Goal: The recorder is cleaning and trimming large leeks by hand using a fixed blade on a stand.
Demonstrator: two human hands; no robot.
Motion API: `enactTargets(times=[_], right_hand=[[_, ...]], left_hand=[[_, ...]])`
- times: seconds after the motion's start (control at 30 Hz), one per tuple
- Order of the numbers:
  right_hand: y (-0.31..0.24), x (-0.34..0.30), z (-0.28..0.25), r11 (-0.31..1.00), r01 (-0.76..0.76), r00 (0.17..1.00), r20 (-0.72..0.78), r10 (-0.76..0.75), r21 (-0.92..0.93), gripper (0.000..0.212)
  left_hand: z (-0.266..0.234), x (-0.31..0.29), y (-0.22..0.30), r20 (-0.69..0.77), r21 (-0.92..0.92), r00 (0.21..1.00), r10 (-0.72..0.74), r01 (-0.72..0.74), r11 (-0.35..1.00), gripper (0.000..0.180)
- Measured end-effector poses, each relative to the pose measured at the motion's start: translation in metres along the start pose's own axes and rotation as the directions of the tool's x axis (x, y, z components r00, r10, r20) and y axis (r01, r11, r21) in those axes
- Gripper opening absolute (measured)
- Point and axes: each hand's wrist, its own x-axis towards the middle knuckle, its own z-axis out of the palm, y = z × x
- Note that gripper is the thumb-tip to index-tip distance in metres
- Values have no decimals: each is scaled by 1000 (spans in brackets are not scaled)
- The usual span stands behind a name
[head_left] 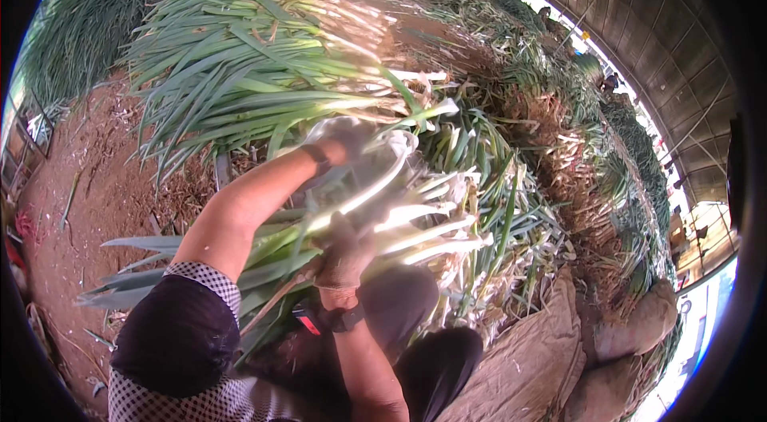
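In the head view, my left hand (349, 138) reaches out in a pale glove, blurred, beside the root end of a long green onion (371, 186); I cannot tell whether its fingers are clenched or loose. That onion slants across in front of me, its white shank up and to the right, its leaves down to the left. My right hand (345, 250), in a brownish glove, is nearer my body, fingers up against the stalks; whether they grasp that onion I cannot tell. A dark watch (347, 318) sits on my right wrist, and a dark band (317, 157) circles the left.

More white shanks (431, 238) lie just right of my right hand, over my dark-trousered legs. Ahead, a broad heap of green onions (240, 63) lies with its leaves to the left. Stripped leaves (479, 150) are strewn to my right, with brown sackcloth (519, 350) below them and a filled sack (639, 322) beyond. Bare soil (96, 150) spreads on my left, and a curved roof (663, 39) arches at upper right.
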Motion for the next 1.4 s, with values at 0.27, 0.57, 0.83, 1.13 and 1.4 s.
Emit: enactTargets(times=[0.27, 0.57, 0.83, 1.13, 1.4], right_hand=[[25, 43, -10, 998, 47, 999, 19, -47, -39, 29], [27, 54, -30, 994, -22, 996, -86, 31, 109, 22], [13, 56, -44, 984, -93, 980, -158, 117, 149, 20], [24, 43, -47, 946, -96, 981, -130, 142, 308, 24], [32, 43, -54, 969, 33, 991, -135, 0, 247, 29]], left_hand=[[70, 21, -106, 128, 321, 946, -298, 245, 915, 90], [92, 65, -139, 19, 98, 967, -256, 253, 963, 33], [-12, -75, -56, 196, -840, 978, -67, 203, 504, 34], [-99, -44, 85, -191, -698, 973, 134, -230, 678, 19], [-87, 161, 257, -260, -894, 914, 311, -350, 282, 45]])
